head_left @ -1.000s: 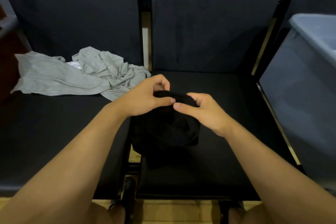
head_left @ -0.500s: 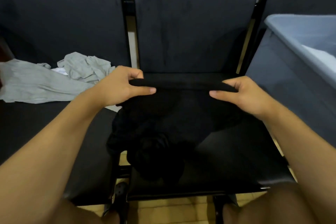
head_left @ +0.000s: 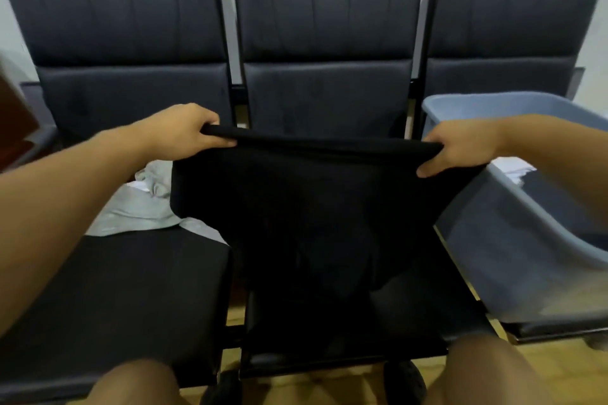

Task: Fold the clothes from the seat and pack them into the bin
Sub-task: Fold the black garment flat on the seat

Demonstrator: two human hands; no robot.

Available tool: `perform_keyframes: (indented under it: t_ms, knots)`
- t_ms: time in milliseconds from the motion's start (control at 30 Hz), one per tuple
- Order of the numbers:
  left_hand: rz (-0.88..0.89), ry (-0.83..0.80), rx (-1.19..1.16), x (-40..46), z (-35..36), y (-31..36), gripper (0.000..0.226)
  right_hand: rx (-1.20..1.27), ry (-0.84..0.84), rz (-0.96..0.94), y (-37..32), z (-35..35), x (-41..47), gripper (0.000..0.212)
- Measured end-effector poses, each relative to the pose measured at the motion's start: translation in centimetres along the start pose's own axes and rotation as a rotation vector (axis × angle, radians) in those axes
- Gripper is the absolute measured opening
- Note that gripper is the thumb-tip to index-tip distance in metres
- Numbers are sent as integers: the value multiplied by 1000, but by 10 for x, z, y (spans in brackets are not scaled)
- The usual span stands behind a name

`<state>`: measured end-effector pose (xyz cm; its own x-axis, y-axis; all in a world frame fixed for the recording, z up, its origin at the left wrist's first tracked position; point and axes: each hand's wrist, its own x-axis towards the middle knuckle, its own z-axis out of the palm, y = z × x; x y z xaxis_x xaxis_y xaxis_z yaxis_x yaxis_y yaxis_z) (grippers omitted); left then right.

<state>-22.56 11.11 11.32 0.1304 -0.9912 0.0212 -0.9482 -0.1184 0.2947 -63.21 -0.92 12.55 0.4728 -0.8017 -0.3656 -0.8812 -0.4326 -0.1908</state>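
Gripping the top edge of a black garment [head_left: 306, 214], the left hand [head_left: 184, 131] and right hand [head_left: 460, 148] hold it stretched wide above the middle seat [head_left: 411, 316], its lower part hanging down onto the cushion. Grey clothes [head_left: 138, 207] lie crumpled on the left seat [head_left: 125, 289]. A blue-grey bin [head_left: 513, 250] sits on the right seat.

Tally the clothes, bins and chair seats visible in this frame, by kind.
Black garment, held stretched between left hand and right hand: 1
Grey clothes, one crumpled heap, pieces cannot be separated: 1
Blue-grey bin: 1
Chair seats: 3
Total: 6
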Motion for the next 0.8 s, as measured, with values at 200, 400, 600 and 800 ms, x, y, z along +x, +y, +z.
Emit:
perform_keyframes:
  t_ms: [200,400,600,800]
  knots:
    - [-47,70,160,13,-20,-20,12,353,402,134,7,-34,16,14]
    - [-324,289,14,26,-35,-31,25,954,421,247,-3,-50,28,30]
    - [-454,207,-1105,39,-35,-19,28,1344,556,158,-1,-55,37,19]
    - [-371,218,-1178,62,-32,-13,26,1639,500,91,4,-63,64,28]
